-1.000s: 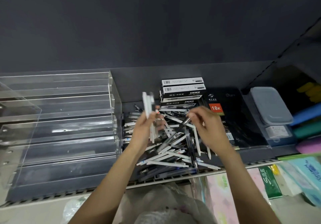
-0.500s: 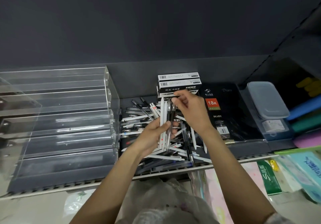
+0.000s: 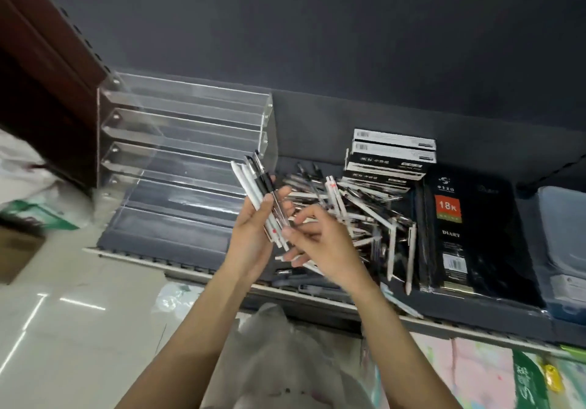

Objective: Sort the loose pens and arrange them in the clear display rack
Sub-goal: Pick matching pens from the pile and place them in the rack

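Light, stiff, smooth-barrelled pens (image 3: 364, 215): likely to slip and roll against one another, so best taken round the middle of the barrel, several side by side, all tips pointing one way. Thin plastic, probably easy to scratch, not easy to break. White barrels for the most part, some clear with black grips, a few with a small red mark; heaped crosswise on the dark shelf (image 3: 475, 305), between the clear display rack (image 3: 177, 142) and the black diary (image 3: 456, 234), in front of stacked pen boxes (image 3: 391, 156). No pens to see in the rack's stepped trays. Left hand (image 3: 250, 234) wrapped round a bundle of pens (image 3: 257, 186), upper ends fanned toward the rack. Right hand (image 3: 320, 240) just beside it, fingers curled, seemingly pinching one dark pen at the bundle's lower end; blurred, so not certain.
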`<action>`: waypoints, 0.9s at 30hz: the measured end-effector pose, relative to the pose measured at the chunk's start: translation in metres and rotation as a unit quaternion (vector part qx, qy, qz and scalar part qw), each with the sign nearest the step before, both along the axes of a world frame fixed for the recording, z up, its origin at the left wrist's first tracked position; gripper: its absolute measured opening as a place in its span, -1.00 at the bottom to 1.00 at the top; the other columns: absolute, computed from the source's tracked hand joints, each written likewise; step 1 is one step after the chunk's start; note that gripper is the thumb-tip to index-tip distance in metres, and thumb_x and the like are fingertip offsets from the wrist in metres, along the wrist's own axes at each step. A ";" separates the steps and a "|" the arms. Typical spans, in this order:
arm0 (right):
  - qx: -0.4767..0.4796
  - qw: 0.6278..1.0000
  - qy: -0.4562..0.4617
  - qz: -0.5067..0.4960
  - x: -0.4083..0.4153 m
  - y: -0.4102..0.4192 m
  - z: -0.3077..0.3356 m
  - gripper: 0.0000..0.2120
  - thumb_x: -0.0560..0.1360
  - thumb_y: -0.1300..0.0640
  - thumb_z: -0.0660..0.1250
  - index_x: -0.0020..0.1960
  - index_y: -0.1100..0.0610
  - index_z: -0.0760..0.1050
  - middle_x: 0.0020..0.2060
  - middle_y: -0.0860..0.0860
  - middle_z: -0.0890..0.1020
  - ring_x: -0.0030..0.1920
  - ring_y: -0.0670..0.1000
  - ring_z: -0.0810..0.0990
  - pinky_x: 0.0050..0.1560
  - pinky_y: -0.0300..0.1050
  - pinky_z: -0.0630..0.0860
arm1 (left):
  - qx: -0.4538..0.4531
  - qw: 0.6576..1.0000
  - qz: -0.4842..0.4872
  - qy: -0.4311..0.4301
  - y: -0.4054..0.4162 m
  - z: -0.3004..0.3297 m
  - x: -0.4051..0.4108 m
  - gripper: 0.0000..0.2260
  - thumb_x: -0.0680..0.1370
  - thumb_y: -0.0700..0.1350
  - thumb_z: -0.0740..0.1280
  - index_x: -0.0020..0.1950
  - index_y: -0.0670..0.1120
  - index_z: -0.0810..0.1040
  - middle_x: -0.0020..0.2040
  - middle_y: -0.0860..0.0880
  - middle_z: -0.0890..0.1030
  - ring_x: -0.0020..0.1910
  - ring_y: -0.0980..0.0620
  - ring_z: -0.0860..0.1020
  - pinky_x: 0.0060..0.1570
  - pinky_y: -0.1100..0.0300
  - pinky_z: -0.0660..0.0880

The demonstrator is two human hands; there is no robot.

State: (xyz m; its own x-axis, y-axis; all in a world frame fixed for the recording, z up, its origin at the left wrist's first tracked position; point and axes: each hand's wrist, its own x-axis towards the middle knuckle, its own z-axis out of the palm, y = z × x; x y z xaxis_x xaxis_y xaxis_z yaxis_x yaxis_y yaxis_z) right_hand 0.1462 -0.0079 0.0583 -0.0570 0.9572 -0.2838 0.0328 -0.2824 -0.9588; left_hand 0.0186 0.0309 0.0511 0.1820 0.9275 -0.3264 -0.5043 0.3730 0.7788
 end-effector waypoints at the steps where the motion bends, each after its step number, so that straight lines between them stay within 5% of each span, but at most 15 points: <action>1: 0.008 1.000 -0.001 0.001 -0.010 0.001 0.000 -0.85 0.50 0.22 0.36 -0.07 0.15 0.38 -0.26 0.08 0.65 -0.40 0.07 0.65 -0.40 -0.13 0.59 | 0.007 1.000 0.011 0.005 -0.002 0.000 -0.010 -0.67 0.60 -0.12 0.21 0.28 -0.28 0.45 -0.13 -0.05 0.62 -0.14 0.01 0.55 -0.13 0.18 0.55; 4: 0.042 0.998 -0.038 0.016 -0.038 0.003 0.000 -0.95 0.52 0.24 0.34 -0.05 0.17 0.47 -0.28 0.03 0.64 -0.42 -0.01 0.65 -0.37 -0.14 0.61 | 0.005 0.999 0.030 0.026 -0.007 -0.002 -0.040 -0.69 0.65 -0.16 0.09 0.11 -0.08 0.63 -0.03 -0.03 0.66 -0.06 0.05 0.60 0.02 0.12 0.54; 7: 0.065 0.993 -0.096 0.038 -0.060 0.003 -0.002 -0.96 0.53 0.21 0.32 -0.02 0.15 0.51 -0.30 0.01 0.65 -0.41 -0.01 0.65 -0.31 -0.04 0.62 | 0.001 0.997 0.037 0.072 -0.013 -0.003 -0.064 -0.70 0.64 -0.11 0.13 0.31 -0.20 0.45 0.16 -0.13 0.59 0.10 -0.04 0.57 0.09 0.05 0.51; 12: 0.083 0.981 -0.164 0.061 -0.092 0.015 -0.004 -0.92 0.53 0.18 0.32 0.00 0.14 0.55 -0.35 -0.08 0.63 -0.42 -0.10 0.62 -0.32 -0.18 0.60 | -0.013 0.989 0.017 0.146 -0.009 -0.008 -0.109 -0.74 0.64 -0.08 0.14 0.16 -0.14 0.57 -0.01 -0.03 0.67 -0.06 0.05 0.63 -0.12 0.23 0.54; 16: 0.101 0.971 -0.209 0.056 -0.125 0.033 -0.006 -0.90 0.52 0.17 0.34 0.01 0.16 0.56 -0.32 -0.06 0.64 -0.40 -0.12 0.62 -0.31 -0.17 0.60 | -0.036 0.993 0.014 0.107 0.013 -0.011 -0.141 -0.72 0.64 -0.09 0.13 0.19 -0.20 0.53 0.03 -0.09 0.66 0.04 -0.02 0.62 0.01 0.11 0.57; 21: 0.195 0.894 -0.402 0.017 -0.164 0.064 -0.007 -0.91 0.51 0.04 0.34 -0.06 0.02 0.61 -0.19 -0.13 0.64 -0.25 -0.18 0.57 -0.22 -0.25 0.53 | -0.045 0.998 -0.024 0.045 0.049 -0.018 -0.188 -0.72 0.64 -0.10 0.13 0.20 -0.20 0.54 0.03 -0.12 0.65 -0.02 0.00 0.64 -0.10 0.18 0.59; 27: 0.244 0.852 -0.463 0.008 -0.202 0.100 0.005 -0.94 0.48 0.07 0.39 -0.06 0.00 0.62 -0.22 -0.14 0.62 -0.29 -0.15 0.54 -0.29 -0.16 0.54 | -0.038 0.996 -0.052 0.057 0.089 -0.019 -0.236 -0.72 0.62 -0.07 0.16 0.17 -0.21 0.55 0.00 -0.15 0.66 -0.06 -0.03 0.64 -0.01 0.07 0.58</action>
